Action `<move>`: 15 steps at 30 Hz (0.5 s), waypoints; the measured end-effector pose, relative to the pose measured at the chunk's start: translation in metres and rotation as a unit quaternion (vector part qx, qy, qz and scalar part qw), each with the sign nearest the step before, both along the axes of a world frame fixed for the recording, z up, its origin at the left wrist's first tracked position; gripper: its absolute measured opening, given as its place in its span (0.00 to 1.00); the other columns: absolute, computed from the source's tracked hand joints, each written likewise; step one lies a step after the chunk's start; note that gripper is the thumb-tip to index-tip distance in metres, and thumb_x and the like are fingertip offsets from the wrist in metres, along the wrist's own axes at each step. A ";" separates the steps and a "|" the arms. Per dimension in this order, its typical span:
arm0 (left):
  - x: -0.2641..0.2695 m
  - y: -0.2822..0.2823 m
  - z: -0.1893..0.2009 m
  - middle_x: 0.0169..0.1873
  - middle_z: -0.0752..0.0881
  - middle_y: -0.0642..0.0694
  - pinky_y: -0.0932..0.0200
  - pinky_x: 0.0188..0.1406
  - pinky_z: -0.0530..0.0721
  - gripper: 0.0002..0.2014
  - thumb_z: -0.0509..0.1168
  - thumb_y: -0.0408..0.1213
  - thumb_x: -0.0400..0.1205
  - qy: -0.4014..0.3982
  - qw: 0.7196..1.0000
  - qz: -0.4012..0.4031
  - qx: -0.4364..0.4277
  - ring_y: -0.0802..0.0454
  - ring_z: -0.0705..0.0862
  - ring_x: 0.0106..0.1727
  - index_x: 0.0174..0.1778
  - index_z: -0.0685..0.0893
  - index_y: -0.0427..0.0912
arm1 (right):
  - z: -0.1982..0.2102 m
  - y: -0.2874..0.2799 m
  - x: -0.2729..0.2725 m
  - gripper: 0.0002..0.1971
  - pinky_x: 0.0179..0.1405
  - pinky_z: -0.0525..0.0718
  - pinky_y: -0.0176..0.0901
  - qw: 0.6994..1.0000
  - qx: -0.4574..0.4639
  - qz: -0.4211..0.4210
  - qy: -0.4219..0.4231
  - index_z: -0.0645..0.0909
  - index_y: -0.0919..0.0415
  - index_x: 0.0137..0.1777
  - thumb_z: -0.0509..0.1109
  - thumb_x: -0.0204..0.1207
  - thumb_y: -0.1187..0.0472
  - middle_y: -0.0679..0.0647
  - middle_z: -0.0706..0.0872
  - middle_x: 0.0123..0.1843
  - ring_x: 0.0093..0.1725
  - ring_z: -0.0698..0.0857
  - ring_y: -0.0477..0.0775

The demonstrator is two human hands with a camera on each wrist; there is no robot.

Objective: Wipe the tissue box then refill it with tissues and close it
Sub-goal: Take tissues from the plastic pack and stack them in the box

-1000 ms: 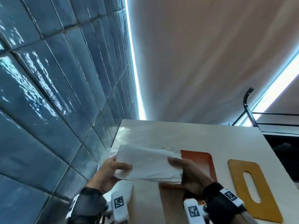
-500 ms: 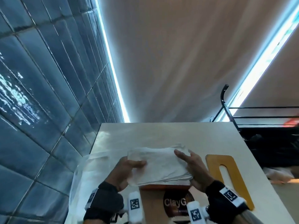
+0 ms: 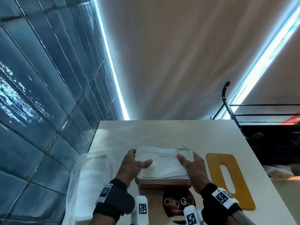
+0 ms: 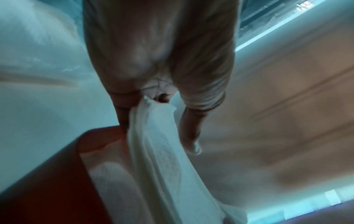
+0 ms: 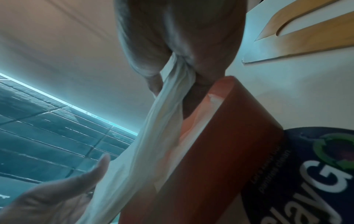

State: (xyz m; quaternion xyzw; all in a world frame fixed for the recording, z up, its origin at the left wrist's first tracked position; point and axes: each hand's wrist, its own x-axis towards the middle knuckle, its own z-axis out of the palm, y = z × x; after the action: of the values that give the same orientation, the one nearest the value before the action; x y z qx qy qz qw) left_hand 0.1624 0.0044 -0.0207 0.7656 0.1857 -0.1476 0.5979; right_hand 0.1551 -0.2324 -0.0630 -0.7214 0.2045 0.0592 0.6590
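A white stack of tissues (image 3: 162,161) lies across the top of the open orange-brown tissue box (image 3: 164,184) near the table's front. My left hand (image 3: 131,166) holds the stack's left end, thumb on top and fingers underneath. My right hand (image 3: 191,166) holds the right end the same way. In the left wrist view the tissues (image 4: 159,151) hang over the box (image 4: 57,181) wall. In the right wrist view the tissues (image 5: 153,128) run down into the box (image 5: 220,144). The wooden lid (image 3: 227,177) with its slot lies flat to the right.
A clear plastic wrapper (image 3: 87,184) with white tissues lies at the table's left edge by the blue tiled wall (image 3: 40,111). A dark round ClayGo sticker (image 3: 177,202) sits in front of the box. A black metal rack (image 3: 259,114) stands at the right.
Both hands carried the tissue stack right and down from beside the wrapper onto the open box. The head view swung left, so the lid sits nearer the middle.
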 end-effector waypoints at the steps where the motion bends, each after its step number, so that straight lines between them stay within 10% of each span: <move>1: -0.001 -0.001 0.000 0.55 0.87 0.47 0.51 0.60 0.86 0.31 0.82 0.33 0.69 -0.005 0.998 -0.021 0.060 0.46 0.86 0.56 0.65 0.76 0.42 | 0.014 0.004 -0.003 0.26 0.54 0.89 0.69 1.000 -0.027 0.000 0.002 0.86 0.52 0.52 0.79 0.59 0.37 0.55 0.94 0.49 0.51 0.92 0.61; 4: -0.001 -0.008 0.005 0.53 0.83 0.45 0.60 0.50 0.81 0.33 0.79 0.28 0.69 -0.019 0.980 -0.067 0.185 0.48 0.82 0.52 0.68 0.73 0.42 | 0.032 0.011 -0.003 0.22 0.54 0.90 0.65 0.995 -0.093 0.029 0.027 0.84 0.52 0.53 0.78 0.63 0.41 0.53 0.92 0.49 0.50 0.91 0.59; 10: -0.001 -0.033 0.009 0.63 0.82 0.35 0.48 0.52 0.86 0.34 0.65 0.26 0.72 -0.020 0.916 -0.171 0.362 0.36 0.86 0.57 0.75 0.62 0.38 | 0.048 0.015 0.004 0.27 0.57 0.80 0.43 0.955 -0.247 0.144 0.082 0.74 0.64 0.73 0.75 0.77 0.57 0.62 0.84 0.68 0.66 0.82 0.60; 15: -0.006 -0.037 0.007 0.72 0.73 0.37 0.50 0.54 0.86 0.37 0.67 0.26 0.73 -0.045 0.886 -0.208 0.413 0.38 0.85 0.60 0.78 0.60 0.38 | 0.067 0.024 0.005 0.29 0.63 0.83 0.50 0.891 -0.407 0.197 -0.037 0.69 0.61 0.76 0.71 0.77 0.55 0.58 0.78 0.72 0.69 0.77 0.58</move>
State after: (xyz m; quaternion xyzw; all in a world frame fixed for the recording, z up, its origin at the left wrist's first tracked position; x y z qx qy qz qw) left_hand 0.1566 -0.0330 -0.0137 0.9701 0.0388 -0.1437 0.1914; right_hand 0.1603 -0.2083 0.0042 -0.9536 0.0402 0.0724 0.2896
